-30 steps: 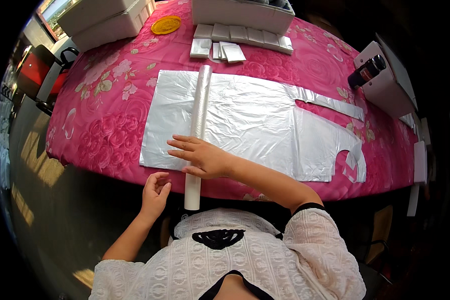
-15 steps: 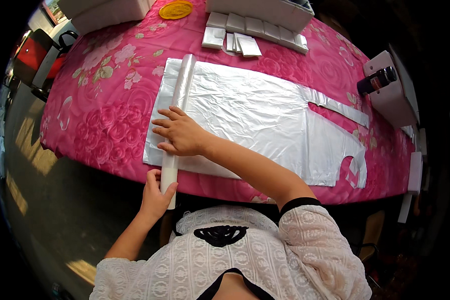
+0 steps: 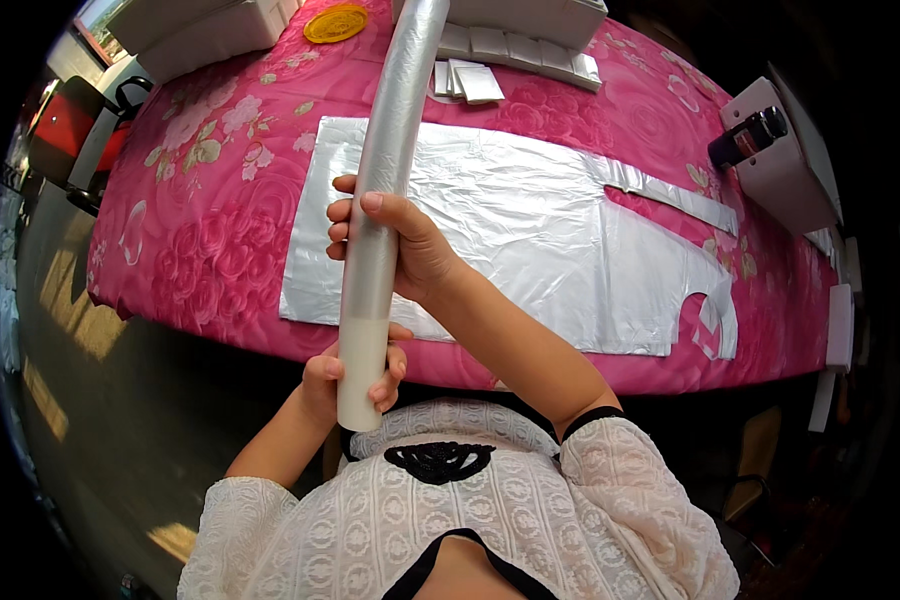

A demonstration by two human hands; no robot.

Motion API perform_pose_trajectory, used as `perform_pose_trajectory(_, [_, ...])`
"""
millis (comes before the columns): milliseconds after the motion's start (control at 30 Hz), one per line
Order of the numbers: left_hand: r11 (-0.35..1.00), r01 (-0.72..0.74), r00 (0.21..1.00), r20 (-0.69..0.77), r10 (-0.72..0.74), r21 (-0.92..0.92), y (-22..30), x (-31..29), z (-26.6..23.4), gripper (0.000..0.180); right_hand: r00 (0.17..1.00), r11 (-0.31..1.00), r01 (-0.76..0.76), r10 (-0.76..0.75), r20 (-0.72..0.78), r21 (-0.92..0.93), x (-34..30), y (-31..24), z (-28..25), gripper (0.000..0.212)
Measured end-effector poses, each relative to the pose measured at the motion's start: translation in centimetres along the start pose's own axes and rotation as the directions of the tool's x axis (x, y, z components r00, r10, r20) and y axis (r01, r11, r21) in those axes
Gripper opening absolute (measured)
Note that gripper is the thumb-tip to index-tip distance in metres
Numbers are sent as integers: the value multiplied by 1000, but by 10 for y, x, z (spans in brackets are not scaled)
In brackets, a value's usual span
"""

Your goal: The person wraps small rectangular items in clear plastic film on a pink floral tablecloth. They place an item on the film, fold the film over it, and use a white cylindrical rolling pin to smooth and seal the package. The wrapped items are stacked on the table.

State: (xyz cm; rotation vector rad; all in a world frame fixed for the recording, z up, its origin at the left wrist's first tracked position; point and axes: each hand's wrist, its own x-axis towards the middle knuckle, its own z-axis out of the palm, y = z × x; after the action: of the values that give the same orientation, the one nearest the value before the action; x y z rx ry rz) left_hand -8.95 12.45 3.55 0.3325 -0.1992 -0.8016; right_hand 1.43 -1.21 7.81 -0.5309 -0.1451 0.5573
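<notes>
A long roll of clear plastic film (image 3: pixel 382 160) with a whitish lower end is held up off the table in both hands, its far end pointing away from me. My left hand (image 3: pixel 328 382) wraps round the whitish end close to my body. Higher up, my right hand (image 3: pixel 410 235) grips the middle of the roll, thumb over the top and fingers round the far side. Beneath it, a flat silvery plastic apron (image 3: pixel 510 240) lies spread out, its strap and neck loop toward the right.
A pink flowered cloth (image 3: pixel 210 250) covers the table. At the back are a yellow dish (image 3: pixel 335 24), white boxes (image 3: pixel 205 38), a row of folded silvery packets (image 3: pixel 520 52) and a few loose packets (image 3: pixel 478 84). On the right, a dark bottle (image 3: pixel 748 138) leans by a white box (image 3: pixel 785 185).
The roll has been lifted off the apron toward me. My right hand has gone from lying on top of it to gripping it, and my left hand now wraps its lower end.
</notes>
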Motion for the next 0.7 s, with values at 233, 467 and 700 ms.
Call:
perform_pose_trajectory(233, [670,187,918,-370,141,718,-10,82,40,61,948,793,94,-256,-189,-602,-36,-84,1,45])
perform_pose_trajectory(467, [798,331,903,-414,-114,504,-35,100,65,45,931,871,100,-253,-265,-481,-73,-99,-22,57])
perform_pose_trajectory(700, [879,427,880,-321,-351,212,-40,89,54,41,915,956,173,-245,-320,-239,-94,-69,-41,52])
